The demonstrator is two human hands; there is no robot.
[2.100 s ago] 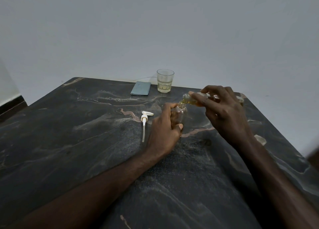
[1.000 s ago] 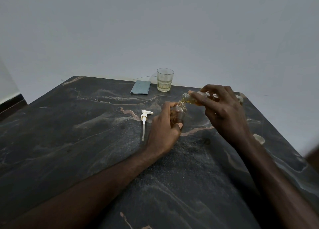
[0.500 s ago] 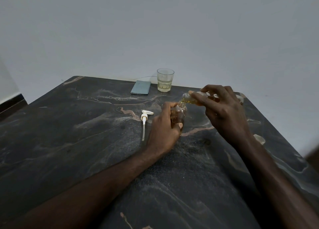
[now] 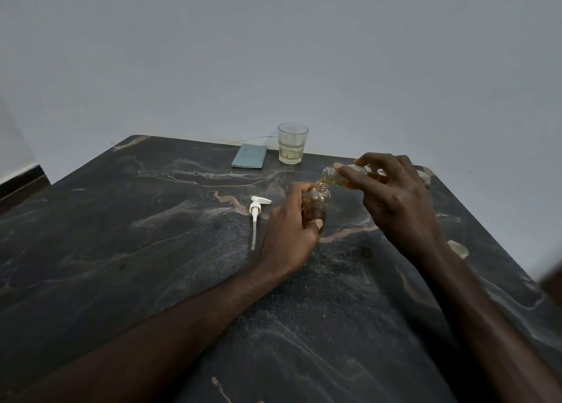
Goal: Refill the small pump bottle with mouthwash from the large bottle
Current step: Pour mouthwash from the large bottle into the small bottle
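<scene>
Clear glass, the small pump bottle stands upright on the dark marbled table, a little right of the middle, with amber liquid already in its lower part. The left hand is wrapped around its near and left side, thumb tip pressed at the base and fingers curled over the shoulder, so much of the body is hidden. Its neck is uncapped. Directly above that neck sits the mouth of the large bottle, tipped almost level and pointing left. The right hand grips it from above, fingers closed over the body, and yellowish mouthwash pools toward the mouth; whether a stream is actually falling is hard to make out at this size.

Just left of the left hand lies the white pump head, flat on the table with its dip tube pointing toward the person. Farther back, near the wall edge, a drinking glass holds a little pale liquid, and a blue-grey flat case lies just beside it on the left.
</scene>
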